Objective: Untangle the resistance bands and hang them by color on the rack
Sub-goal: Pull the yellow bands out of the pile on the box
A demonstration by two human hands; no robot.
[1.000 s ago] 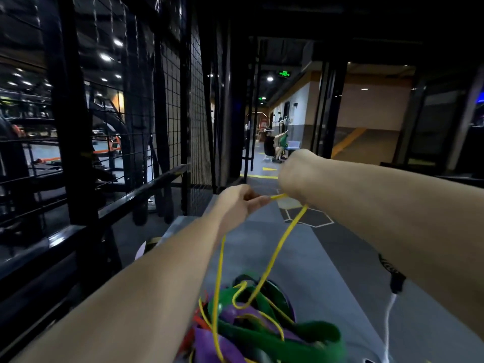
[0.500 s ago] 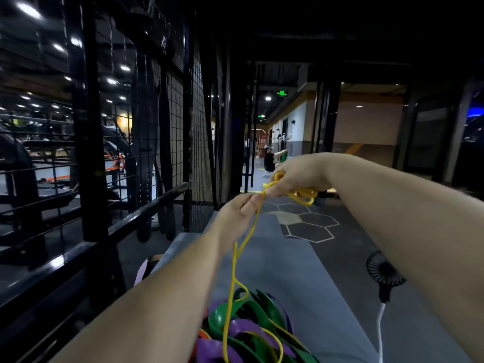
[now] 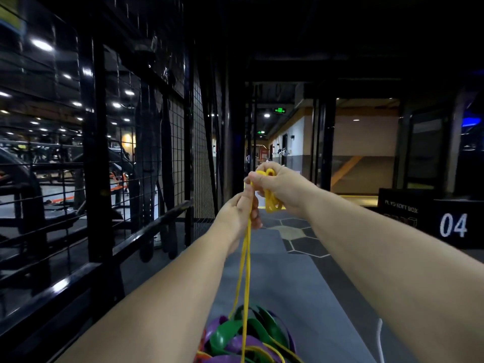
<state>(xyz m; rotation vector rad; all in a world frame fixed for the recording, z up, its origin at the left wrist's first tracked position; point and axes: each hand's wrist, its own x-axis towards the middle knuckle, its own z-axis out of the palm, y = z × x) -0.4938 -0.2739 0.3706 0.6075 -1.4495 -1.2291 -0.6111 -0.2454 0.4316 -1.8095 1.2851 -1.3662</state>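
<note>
My right hand [image 3: 279,188] now grips more gathered loops of the yellow band [image 3: 270,205], my left hand [image 3: 239,213] pinches its two taut strands just below, and its tail remains in the tangle [image 3: 235,336] at the mat's [image 3: 264,281] near edge: extraction judged incomplete.

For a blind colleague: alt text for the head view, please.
A right hand grips gathered loops of a yellow resistance band while the left hand holds its two taut strands, which run down into a tangled pile of green and purple bands.
</note>
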